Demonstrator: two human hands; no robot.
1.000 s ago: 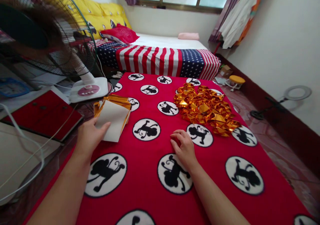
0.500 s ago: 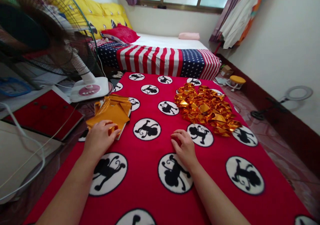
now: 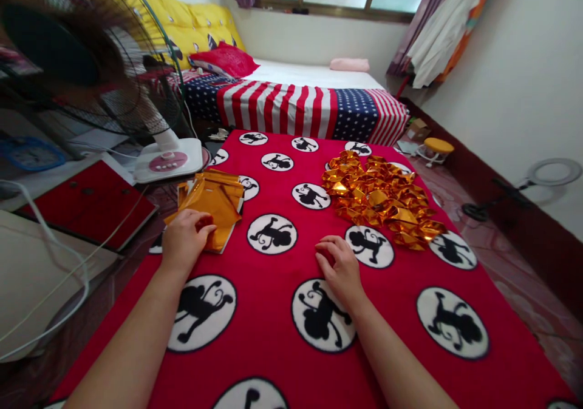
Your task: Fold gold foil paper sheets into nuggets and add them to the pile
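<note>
A stack of gold foil paper sheets (image 3: 218, 199) lies on the left side of the red cloth with round monkey prints (image 3: 273, 287). At its near edge is my left hand (image 3: 187, 236), fingers bent and closed on the top sheet, whose gripped edge is hidden by the fingers. Across from it, my right hand (image 3: 340, 270) rests on the cloth, loosely curved, its fingers apart and nothing in them. Just beyond that hand sits a heap of folded shiny gold foil pieces (image 3: 378, 196).
A running fan (image 3: 170, 160) stands at the left beside a red board (image 3: 86, 209) and a white cable (image 3: 50, 227). A bed with a striped, starred cover (image 3: 291, 105) is beyond the cloth. At right are a yellow stool (image 3: 438, 146) and a ring light (image 3: 553, 171).
My left hand has shifted slightly on the stack, and the top foil sheet has turned a little under it. My right hand stays put. The whole view has moved slightly.
</note>
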